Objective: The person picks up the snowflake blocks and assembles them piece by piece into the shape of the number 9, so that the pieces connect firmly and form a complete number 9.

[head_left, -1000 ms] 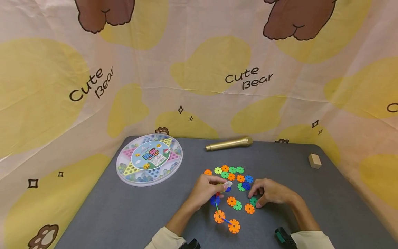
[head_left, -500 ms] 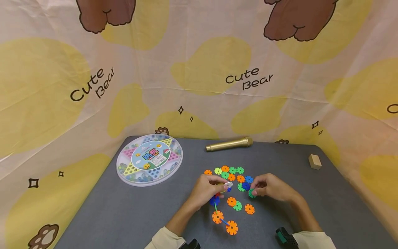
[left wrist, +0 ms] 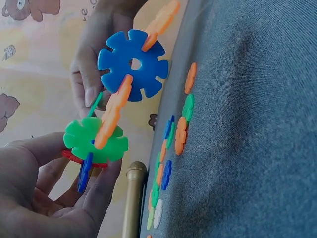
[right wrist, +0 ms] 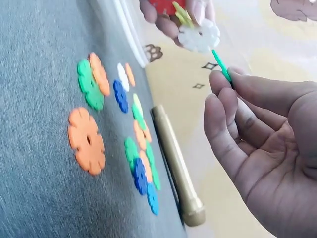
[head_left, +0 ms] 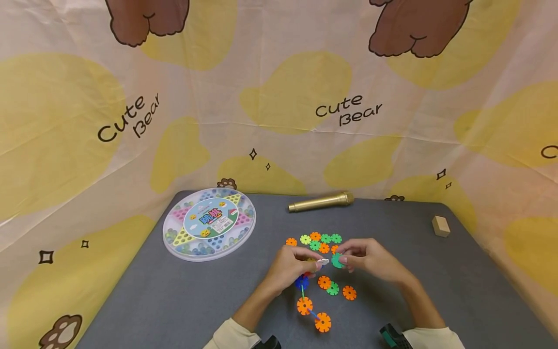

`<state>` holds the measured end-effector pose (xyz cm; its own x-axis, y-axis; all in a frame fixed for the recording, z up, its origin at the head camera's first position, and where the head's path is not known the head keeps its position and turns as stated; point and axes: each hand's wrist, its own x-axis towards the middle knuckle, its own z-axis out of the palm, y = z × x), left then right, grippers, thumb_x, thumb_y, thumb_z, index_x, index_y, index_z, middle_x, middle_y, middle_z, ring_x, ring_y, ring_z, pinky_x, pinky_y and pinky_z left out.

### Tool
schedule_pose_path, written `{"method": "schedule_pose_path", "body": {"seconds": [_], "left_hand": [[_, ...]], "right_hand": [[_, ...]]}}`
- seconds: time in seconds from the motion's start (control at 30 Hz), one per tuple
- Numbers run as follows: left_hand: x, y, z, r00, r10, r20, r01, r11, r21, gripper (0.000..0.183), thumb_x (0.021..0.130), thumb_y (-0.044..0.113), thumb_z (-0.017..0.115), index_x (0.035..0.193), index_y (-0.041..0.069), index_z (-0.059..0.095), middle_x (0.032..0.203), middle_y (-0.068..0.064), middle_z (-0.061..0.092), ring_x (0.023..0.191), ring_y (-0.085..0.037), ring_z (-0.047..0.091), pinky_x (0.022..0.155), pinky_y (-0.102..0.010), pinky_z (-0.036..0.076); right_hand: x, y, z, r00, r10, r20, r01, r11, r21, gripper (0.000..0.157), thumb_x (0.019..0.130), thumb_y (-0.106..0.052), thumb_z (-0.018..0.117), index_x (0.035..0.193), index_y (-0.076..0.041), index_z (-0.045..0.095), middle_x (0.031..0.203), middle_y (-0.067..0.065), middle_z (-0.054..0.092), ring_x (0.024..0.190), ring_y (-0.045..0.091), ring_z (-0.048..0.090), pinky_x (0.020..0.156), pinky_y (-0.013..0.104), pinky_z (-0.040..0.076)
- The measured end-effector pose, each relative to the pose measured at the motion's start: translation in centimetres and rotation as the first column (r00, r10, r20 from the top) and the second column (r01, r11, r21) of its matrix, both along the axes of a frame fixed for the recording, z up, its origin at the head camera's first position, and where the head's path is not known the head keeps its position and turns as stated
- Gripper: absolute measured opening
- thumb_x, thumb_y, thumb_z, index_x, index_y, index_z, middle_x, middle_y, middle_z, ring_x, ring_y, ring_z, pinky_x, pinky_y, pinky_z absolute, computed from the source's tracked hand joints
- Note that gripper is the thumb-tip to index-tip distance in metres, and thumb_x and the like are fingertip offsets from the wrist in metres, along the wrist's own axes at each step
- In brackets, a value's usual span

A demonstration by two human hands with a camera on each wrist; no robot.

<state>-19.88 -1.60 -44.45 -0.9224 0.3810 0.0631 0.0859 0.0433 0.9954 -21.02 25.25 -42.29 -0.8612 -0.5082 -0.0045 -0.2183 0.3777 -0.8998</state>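
Note:
My left hand [head_left: 291, 265] grips a chain of slotted plastic discs. In the left wrist view the chain has a light green disc [left wrist: 116, 145], a blue disc [left wrist: 113, 69] and a red disc [left wrist: 73, 156] partly hidden; orange discs [head_left: 304, 306] hang at its lower end in the head view. A white disc [right wrist: 199, 37] and a yellow disc [right wrist: 182, 15] stick out at the left fingertips. My right hand [head_left: 377, 261] pinches a green disc [right wrist: 221, 65] between thumb and forefinger. Its edge is at the white disc's rim; whether they interlock I cannot tell.
Loose discs in several colours lie on the grey table [head_left: 209, 295], among them an orange disc [head_left: 349, 293]. Behind them lies a gold microphone [head_left: 321, 201]. A round marble game board [head_left: 174, 247] stands at the back left, a wooden block [head_left: 441, 226] at the right.
My right hand has picked up the green disc from the table and carried it up and left to the white disc. The left hand stays nearly in place; the hanging chain has swung slightly.

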Motion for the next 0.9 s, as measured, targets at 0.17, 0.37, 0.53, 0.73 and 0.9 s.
{"method": "schedule_pose_path", "body": {"seconds": [0.17,0.37,0.53,0.73,0.9], "left_hand": [[0.0,0.0,0.0,1.0,-0.011,-0.013,0.011,1.0,0.002,0.01,0.091,0.008,0.083,0.098,0.003,0.084,0.08,-0.011,0.077,0.064,-0.018,0.065,0.061,-0.022,0.054],[0.1,-0.1,0.0,1.0,-0.018,0.005,0.018,0.999,0.028,0.011,0.091,0.007,0.082,0.1,0.0,0.083,0.085,-0.022,0.077,0.065,-0.018,0.065,0.062,-0.022,0.055],[0.1,-0.1,0.0,1.0,-0.006,-0.016,0.006,1.0,0.018,0.011,0.091,0.007,0.082,0.099,0.001,0.084,0.085,-0.024,0.077,0.066,-0.021,0.065,0.062,-0.021,0.054],[0.0,0.0,-0.1,0.998,0.025,-0.063,-0.027,0.999,-0.038,0.009,0.09,0.01,0.083,0.097,0.006,0.086,0.08,-0.013,0.077,0.068,-0.019,0.065,0.063,-0.021,0.052],[-0.1,-0.1,-0.1,0.995,0.049,-0.088,-0.054,0.996,-0.064,0.009,0.088,0.012,0.085,0.095,0.007,0.087,0.086,-0.008,0.08,0.07,-0.01,0.067,0.066,-0.021,0.054]], "right_hand": [[0.2,-0.8,0.0,1.0,-0.01,-0.021,0.009,1.0,-0.027,0.032,0.103,-0.018,0.07,0.128,0.004,0.069,0.091,0.031,0.07,0.078,0.039,0.069,0.078,0.043,0.063],[0.4,-1.1,0.0,0.998,-0.035,-0.056,0.035,0.999,-0.003,0.028,0.104,-0.019,0.07,0.125,-0.001,0.072,0.084,0.021,0.071,0.078,0.043,0.067,0.077,0.042,0.06],[0.4,-1.2,0.1,0.996,-0.058,-0.07,0.057,0.998,-0.015,0.023,0.104,-0.019,0.071,0.121,-0.005,0.075,0.085,0.024,0.072,0.078,0.042,0.068,0.076,0.042,0.06],[0.4,-1.6,-0.1,0.997,-0.048,-0.058,0.046,0.998,-0.034,0.025,0.103,-0.017,0.071,0.123,-0.002,0.074,0.09,0.03,0.072,0.077,0.044,0.068,0.077,0.042,0.062],[0.4,-2.0,-0.2,0.997,-0.071,-0.021,0.07,0.997,-0.044,0.027,0.103,-0.018,0.071,0.122,0.0,0.074,0.091,0.032,0.072,0.075,0.041,0.07,0.077,0.041,0.063]]}}
